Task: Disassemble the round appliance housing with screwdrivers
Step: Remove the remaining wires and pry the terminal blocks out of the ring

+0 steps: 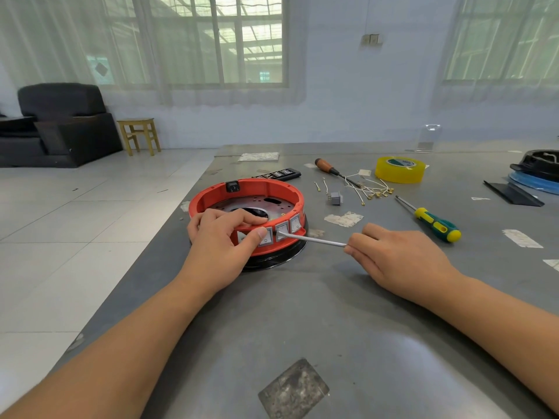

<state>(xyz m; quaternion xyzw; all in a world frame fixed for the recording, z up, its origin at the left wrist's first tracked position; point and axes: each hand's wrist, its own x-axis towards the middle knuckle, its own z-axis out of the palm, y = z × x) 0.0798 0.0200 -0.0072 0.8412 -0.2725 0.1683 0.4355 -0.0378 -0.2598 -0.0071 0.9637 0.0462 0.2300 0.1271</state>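
The round red housing [246, 204] sits near the left edge of the grey tabletop [348, 322], resting on a black base [272, 258], its open side facing up so the perforated metal plate [260, 204] inside shows. A row of grey rocker switches [281, 230] lines the near side of its wall, and a small black socket [232, 186] sits at the far side.

The left hand [222, 246] grips the near wall of the housing, fingers curled over the rim to the inside and the thumb pressed against the outside at the leftmost switch. The right hand [399, 261] pinches a thin metal screwdriver shaft [313, 239] between thumb and fingers; the handle is hidden in the hand. The shaft's long axis runs nearly level from right to left, and its tip points left at the lower edge of the middle switch, touching it.

Toward the far right of the tabletop lie a green-and-yellow screwdriver [435, 223], tip pointing to the far edge, a wooden-handled screwdriver [332, 170], a roll of yellow tape [399, 170], loose white wires with brass terminals [370, 189], a small grey part [335, 198] and a black bit case [278, 174]. The markings on the switches and the label on the tape are too small to read.
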